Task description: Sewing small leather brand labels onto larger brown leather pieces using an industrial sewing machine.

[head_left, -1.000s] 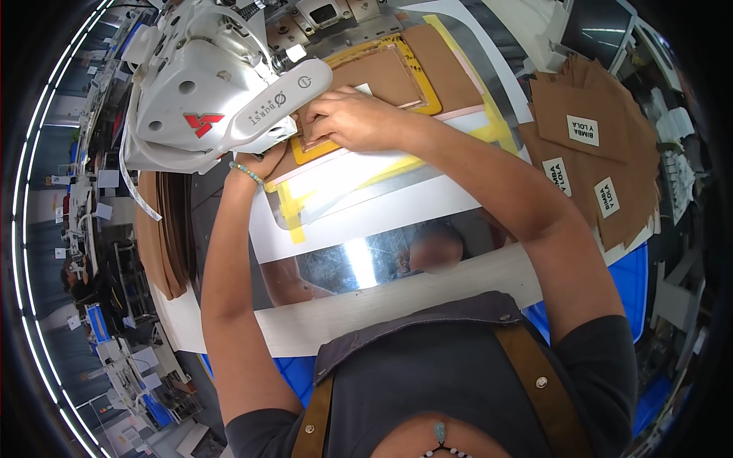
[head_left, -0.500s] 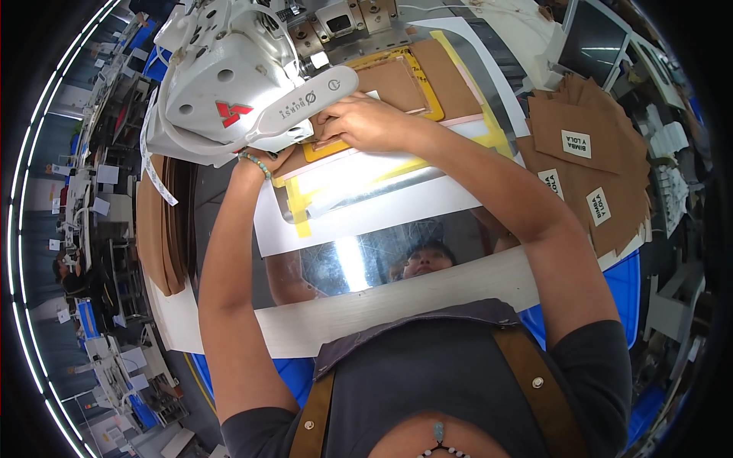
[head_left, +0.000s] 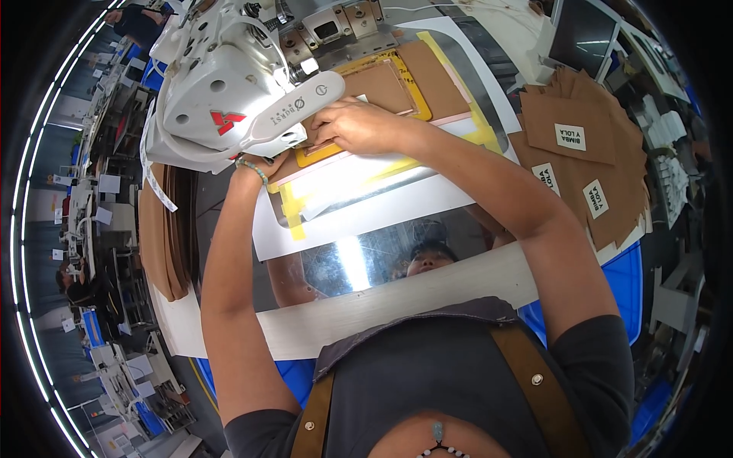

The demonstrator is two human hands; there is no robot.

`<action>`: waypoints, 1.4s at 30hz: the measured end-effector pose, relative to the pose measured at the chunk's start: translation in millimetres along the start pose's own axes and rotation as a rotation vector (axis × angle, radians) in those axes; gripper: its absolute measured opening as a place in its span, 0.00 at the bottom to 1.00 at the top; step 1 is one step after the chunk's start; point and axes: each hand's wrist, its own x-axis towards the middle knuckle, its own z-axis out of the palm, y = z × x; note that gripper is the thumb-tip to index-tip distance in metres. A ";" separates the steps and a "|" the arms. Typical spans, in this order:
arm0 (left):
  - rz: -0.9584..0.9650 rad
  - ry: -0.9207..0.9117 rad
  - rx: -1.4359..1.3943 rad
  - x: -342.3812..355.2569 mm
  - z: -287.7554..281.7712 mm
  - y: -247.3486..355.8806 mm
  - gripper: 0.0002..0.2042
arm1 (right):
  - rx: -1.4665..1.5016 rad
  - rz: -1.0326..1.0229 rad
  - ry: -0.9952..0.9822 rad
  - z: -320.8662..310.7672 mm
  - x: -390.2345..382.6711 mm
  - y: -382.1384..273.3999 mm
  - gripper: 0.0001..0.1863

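Where the desk [head_left: 397, 314] comes closest to the person, its pale front edge borders a shiny metal plate [head_left: 359, 267], and a blue bin [head_left: 624, 286] shows lower down at the right. Beyond the plate lies a white sheet [head_left: 382, 217], with yellow tape [head_left: 293, 210] past its near part. The left hand [head_left: 273, 163], a beaded bracelet [head_left: 256, 169] at its wrist, is partly hidden by a white sewing machine [head_left: 206, 91], so I cannot tell whether it grips anything. The right hand [head_left: 355, 128] lies palm down, fingers bent and close together, over the near side of a yellow frame [head_left: 421, 105]; whether they pinch something is unclear. The frame surrounds a brown panel [head_left: 378, 80], just beyond the right hand. Well off to the left stands a stack of brown pieces [head_left: 162, 244]; to the right, labelled brown pieces [head_left: 569, 159] lie fanned out. Farther back are a dark monitor [head_left: 584, 38] and, at far left, another person [head_left: 76, 286] in dark clothing.
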 end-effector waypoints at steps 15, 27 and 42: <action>-0.299 0.302 -0.629 -32.5 13.4 22.7 0.14 | -0.148 0.017 -0.055 1.1 9.2 6.2 0.21; -0.178 0.269 -0.742 -88.4 -29.9 49.8 0.10 | -0.003 -0.003 -0.186 -18.4 -5.2 -17.7 0.21; 0.064 0.240 -0.579 -82.4 -68.4 134.2 0.12 | -0.230 -0.068 -0.186 -61.1 -57.1 -36.1 0.15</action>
